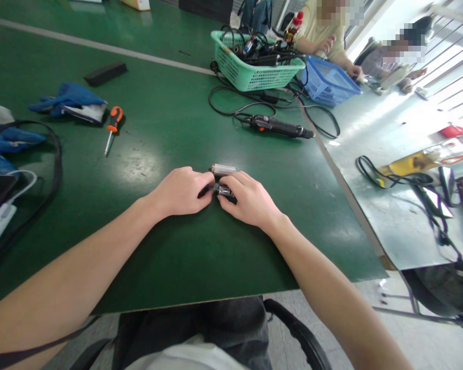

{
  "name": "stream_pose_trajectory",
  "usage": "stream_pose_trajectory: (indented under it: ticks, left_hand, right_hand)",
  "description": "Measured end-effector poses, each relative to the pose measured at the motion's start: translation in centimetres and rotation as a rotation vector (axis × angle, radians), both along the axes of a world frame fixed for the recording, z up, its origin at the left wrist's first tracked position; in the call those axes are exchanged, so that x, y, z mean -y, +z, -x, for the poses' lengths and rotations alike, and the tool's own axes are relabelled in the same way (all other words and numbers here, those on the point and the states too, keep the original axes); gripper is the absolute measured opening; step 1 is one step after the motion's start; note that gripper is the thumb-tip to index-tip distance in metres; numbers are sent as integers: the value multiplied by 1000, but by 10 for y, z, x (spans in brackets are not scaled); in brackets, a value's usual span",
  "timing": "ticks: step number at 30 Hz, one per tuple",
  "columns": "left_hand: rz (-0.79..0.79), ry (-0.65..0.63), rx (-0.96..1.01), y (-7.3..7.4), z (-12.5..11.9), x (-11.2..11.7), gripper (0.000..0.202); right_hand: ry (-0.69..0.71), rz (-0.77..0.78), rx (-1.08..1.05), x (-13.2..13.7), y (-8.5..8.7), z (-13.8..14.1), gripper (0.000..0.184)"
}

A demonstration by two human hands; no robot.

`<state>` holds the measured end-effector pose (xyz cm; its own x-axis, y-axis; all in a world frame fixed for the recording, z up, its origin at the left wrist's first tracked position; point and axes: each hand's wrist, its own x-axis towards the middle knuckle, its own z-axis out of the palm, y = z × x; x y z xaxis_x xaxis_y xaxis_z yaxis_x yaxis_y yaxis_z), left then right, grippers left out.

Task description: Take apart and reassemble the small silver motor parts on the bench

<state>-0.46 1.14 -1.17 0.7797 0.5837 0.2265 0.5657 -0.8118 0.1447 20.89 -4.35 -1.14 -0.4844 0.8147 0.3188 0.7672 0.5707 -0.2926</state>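
Note:
My left hand (183,191) and my right hand (247,199) meet at the middle of the green table (170,246). Both have their fingers curled round a small dark metal part (223,190) that rests on the mat between them; most of it is hidden by my fingers. Just beyond my fingertips lies a short silver cylinder (223,168), touching neither hand that I can see.
An orange-handled screwdriver (112,128) and blue gloves (67,101) lie at the left. A black electric screwdriver (280,127) with its cable lies ahead, behind it a green basket (254,72) and a blue basket (330,82). Other people sit at the far right.

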Motion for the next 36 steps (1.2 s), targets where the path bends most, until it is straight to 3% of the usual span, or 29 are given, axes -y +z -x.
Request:
stream_pose_trajectory:
  ticks: [36]
  left_hand:
    - [10,2,-7,3,-1,1,17]
  right_hand:
    - [-3,11,-16,0,0,-2,16]
